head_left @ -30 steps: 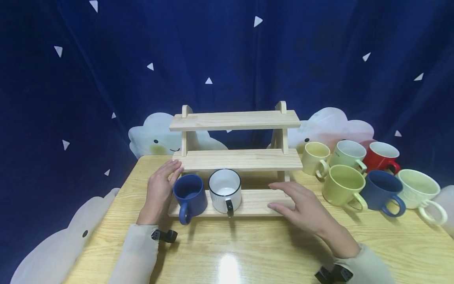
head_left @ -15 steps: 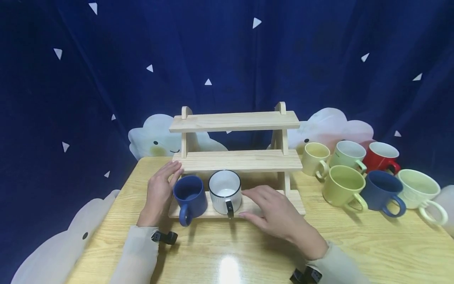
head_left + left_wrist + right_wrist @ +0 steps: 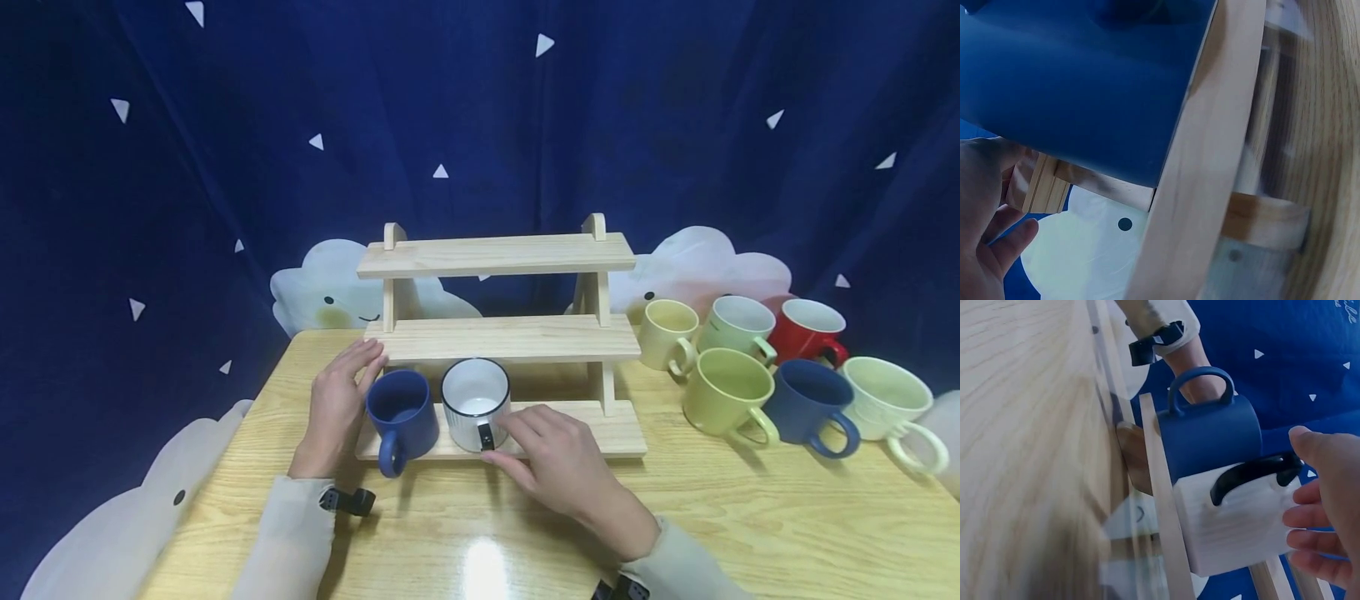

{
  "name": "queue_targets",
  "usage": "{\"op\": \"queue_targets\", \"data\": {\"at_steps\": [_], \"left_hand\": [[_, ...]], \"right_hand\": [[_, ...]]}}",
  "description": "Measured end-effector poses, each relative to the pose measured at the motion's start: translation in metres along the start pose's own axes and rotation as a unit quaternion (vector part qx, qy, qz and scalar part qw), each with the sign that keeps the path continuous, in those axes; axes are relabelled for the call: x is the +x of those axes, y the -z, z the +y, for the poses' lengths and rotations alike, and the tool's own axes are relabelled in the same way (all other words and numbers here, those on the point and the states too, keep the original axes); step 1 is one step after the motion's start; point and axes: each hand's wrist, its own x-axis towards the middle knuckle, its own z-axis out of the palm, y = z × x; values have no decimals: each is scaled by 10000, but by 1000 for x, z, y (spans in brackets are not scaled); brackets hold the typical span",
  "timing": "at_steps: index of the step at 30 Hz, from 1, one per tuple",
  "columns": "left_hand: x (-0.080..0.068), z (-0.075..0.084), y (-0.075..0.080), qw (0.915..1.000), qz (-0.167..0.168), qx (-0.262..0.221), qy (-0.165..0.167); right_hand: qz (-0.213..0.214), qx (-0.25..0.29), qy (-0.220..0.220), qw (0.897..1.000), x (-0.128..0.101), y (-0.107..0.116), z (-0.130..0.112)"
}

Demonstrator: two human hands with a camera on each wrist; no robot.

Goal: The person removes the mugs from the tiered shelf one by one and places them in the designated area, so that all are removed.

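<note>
A three-tier wooden shelf rack stands on the table. Its lowest tier bears a blue mug on the left and, beside it, a white ribbed mug with a dark rim and black handle; both handles face me. My left hand holds the left end of the middle tier, seen past the blue mug in the left wrist view. At the right side of the white mug is my right hand, its fingers by the mug wall. In the right wrist view its thumb is close to the black handle, slightly apart from it.
On the right of the table stand a cream mug, a pale green-white mug, a red mug, a yellow-green mug, another blue mug and a pale green cup. A dark blue curtain hangs behind.
My right hand has moved left along the lowest tier, from its right end to the white mug. The left hand and the mugs have stayed put.
</note>
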Motion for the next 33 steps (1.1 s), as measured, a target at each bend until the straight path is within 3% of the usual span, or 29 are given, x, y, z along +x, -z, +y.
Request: {"op": "queue_targets", "data": {"at_steps": [6, 14, 24, 33], "left_hand": [[0, 0, 0, 10000, -53, 10, -50], [0, 1, 1, 9999, -102, -33, 131], [1, 2, 0, 10000, -85, -27, 16], [0, 2, 1, 9999, -78, 34, 84]], "right_hand": [[-116, -177, -154, 9997, -2, -6, -7], [-268, -308, -422, 9983, -3, -7, -10], [-619, -720, -1206, 9882, -2, 11, -18], [-742, -896, -1430, 9829, -1, 22, -8]]}}
